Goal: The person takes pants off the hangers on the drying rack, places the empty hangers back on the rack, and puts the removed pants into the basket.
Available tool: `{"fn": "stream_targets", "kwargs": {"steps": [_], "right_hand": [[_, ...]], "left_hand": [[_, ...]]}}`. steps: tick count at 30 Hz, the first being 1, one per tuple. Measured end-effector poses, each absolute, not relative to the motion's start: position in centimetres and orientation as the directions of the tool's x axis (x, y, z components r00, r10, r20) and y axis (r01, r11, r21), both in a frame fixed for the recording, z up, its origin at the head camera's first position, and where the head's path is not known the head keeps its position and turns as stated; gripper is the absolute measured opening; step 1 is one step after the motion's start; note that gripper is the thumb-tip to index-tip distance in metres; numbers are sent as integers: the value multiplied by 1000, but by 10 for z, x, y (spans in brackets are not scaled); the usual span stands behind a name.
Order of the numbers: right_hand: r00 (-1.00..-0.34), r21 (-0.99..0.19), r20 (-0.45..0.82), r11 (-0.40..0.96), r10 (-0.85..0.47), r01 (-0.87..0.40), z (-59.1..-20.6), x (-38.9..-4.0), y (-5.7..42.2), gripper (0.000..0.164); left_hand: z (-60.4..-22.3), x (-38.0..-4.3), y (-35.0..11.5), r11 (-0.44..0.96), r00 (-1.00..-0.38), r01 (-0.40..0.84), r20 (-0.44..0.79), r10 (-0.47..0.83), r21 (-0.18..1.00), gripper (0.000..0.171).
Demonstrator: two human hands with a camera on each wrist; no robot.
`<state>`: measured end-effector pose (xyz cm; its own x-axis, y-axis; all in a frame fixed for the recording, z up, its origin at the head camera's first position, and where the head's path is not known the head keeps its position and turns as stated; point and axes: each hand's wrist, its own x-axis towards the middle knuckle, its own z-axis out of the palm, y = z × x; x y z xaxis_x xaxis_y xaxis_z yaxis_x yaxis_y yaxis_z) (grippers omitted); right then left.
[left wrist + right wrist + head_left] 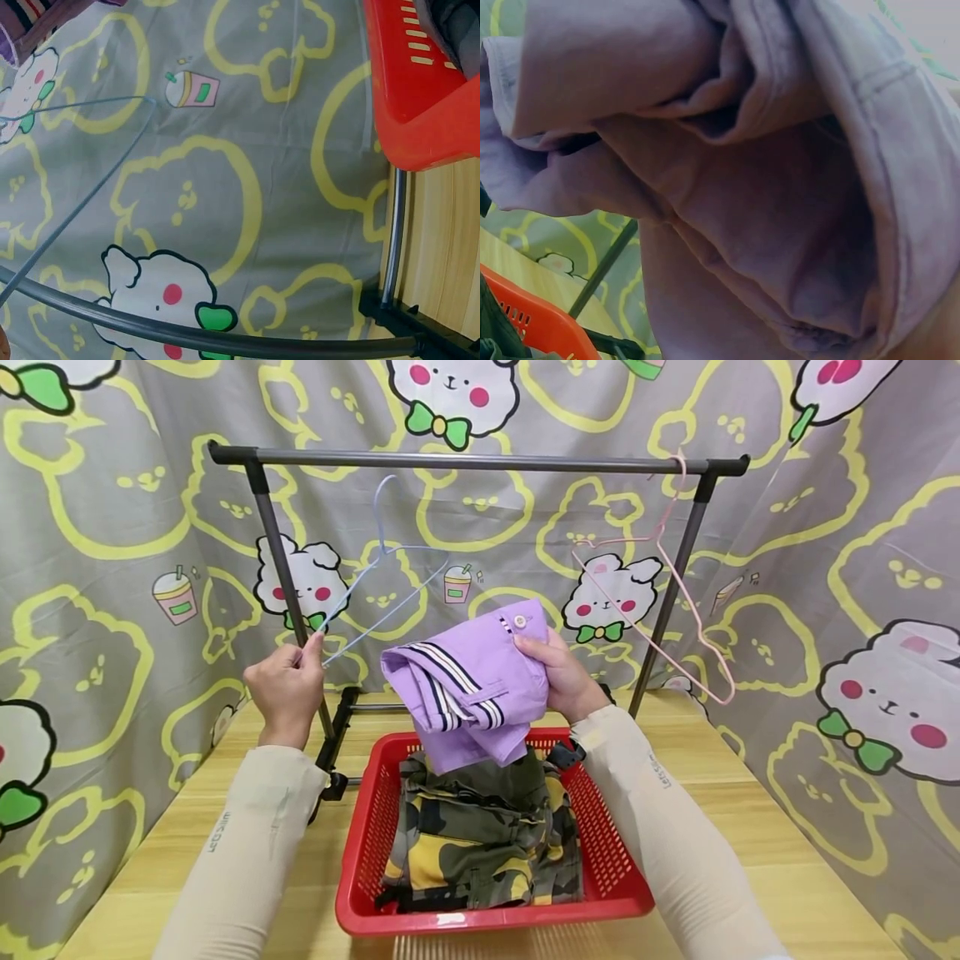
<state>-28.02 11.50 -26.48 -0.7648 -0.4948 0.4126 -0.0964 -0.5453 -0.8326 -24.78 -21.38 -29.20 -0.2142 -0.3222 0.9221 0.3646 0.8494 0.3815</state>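
My left hand (288,685) grips one end of a light blue wire hanger (380,518), whose hook points up just below the rack's bar. In the left wrist view the hanger (112,166) crosses in front of the curtain. Purple pants (498,660), folded, with a waist button and navy-and-white striped trim, are pinched by my right hand (566,677) at the waistband, thumb on the front. They hang over a red basket (352,860) of camouflage clothing (480,843). The right wrist view looks into the pants' open waist (780,217); the right fingers behind the cloth are hidden.
A grey clothes rack (465,462) stands behind the basket on the wooden table (780,860). From the right end of its bar hangs a pink hanger (678,575). A patterned curtain (510,552) encloses the back and sides.
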Motion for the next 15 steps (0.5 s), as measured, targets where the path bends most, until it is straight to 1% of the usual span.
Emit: {"fn": "stream_targets", "kwargs": {"steps": [6, 15], "right_hand": [[-768, -838, 407, -537, -494, -99, -266, -279, 118, 23], [-753, -843, 412, -529, -512, -102, -270, -278, 120, 19]], "left_hand": [[-290, -246, -213, 845, -179, 367, 921, -347, 390, 52], [-283, -245, -212, 835, -163, 378, 917, -365, 400, 52]]}}
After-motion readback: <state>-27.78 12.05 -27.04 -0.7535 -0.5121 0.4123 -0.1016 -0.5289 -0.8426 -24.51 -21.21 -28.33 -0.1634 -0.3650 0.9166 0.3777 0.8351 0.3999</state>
